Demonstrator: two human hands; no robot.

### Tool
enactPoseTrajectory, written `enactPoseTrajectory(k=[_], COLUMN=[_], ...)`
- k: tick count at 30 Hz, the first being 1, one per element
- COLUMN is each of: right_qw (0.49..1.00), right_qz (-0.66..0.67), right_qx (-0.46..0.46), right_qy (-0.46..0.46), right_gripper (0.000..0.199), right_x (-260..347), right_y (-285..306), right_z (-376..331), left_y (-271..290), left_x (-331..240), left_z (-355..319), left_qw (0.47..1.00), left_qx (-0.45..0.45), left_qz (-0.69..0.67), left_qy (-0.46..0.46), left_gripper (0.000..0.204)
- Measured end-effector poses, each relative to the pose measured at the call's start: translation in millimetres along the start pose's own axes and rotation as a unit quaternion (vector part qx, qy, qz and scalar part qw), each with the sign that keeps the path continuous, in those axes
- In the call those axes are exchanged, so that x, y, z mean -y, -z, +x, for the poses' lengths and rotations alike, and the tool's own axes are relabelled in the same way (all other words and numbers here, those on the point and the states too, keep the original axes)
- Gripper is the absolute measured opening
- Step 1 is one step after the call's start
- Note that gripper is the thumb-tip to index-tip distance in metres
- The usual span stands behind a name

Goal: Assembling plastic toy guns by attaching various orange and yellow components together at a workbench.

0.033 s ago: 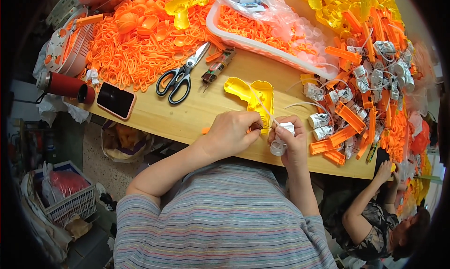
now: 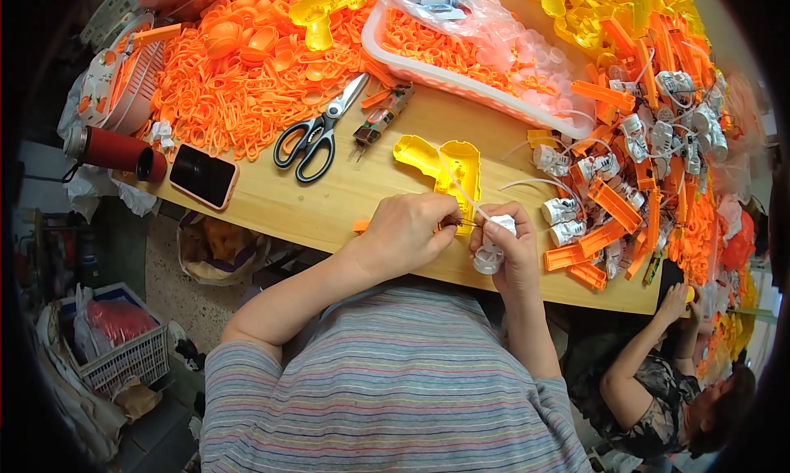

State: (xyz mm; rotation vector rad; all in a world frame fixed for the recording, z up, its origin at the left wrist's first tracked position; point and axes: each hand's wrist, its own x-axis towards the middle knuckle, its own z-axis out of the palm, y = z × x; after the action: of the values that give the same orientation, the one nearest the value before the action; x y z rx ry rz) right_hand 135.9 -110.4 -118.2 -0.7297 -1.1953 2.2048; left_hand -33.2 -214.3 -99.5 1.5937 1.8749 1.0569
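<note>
Near the table's front edge, my left hand (image 2: 405,236) is closed, its fingertips pinching thin dark wires (image 2: 466,223). Those wires run across to a small white plastic unit (image 2: 499,228) with a round clear end, which my right hand (image 2: 516,246) grips between thumb and fingers. From the unit a thin pale tube (image 2: 457,179) slants up and left over a yellow toy-gun half shell (image 2: 462,162), which lies with its hollow side up just beyond my hands. My fingers cover part of the unit and the wire ends.
Black-handled scissors (image 2: 317,139), a wired tool-like piece (image 2: 383,121) and a phone (image 2: 203,177) lie left. A red flask (image 2: 115,152) rests by the edge. Orange parts (image 2: 222,94) and a white bin (image 2: 485,90) stand behind. White units with orange pieces (image 2: 613,209) heap right, near a co-worker (image 2: 658,382).
</note>
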Motion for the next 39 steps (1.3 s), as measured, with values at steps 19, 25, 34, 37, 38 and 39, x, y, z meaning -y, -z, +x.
enactPoseTrajectory(k=[19, 25, 34, 37, 38, 39], right_qw=[0.974, 0.980, 0.978, 0.985, 0.985, 0.979], right_qz=[-0.124, -0.176, -0.194, -0.151, -0.150, -0.161], right_qx=[0.159, 0.095, -0.045, -0.052, -0.054, -0.064], right_qy=[0.100, 0.006, 0.061, 0.064, 0.064, 0.104], right_gripper=[0.030, 0.032, 0.049, 0.048, 0.048, 0.047], right_x=[66, 25, 3, -3, -7, -12], right_y=[-69, -37, -10, -11, -10, -9], right_z=[91, 83, 31, 21, 21, 21], left_y=[51, 25, 21, 21, 21, 21], left_x=[2, 49, 51, 47, 44, 40], left_z=[57, 53, 51, 49, 48, 48], left_qw=[0.989, 0.997, 0.990, 0.984, 0.984, 0.980], left_qx=[-0.146, 0.007, 0.072, 0.087, 0.090, 0.095], left_qz=[-0.014, -0.042, -0.073, -0.089, -0.089, -0.109], left_qy=[-0.029, 0.058, 0.099, 0.127, 0.127, 0.134], left_gripper=[0.017, 0.015, 0.018, 0.018, 0.018, 0.017])
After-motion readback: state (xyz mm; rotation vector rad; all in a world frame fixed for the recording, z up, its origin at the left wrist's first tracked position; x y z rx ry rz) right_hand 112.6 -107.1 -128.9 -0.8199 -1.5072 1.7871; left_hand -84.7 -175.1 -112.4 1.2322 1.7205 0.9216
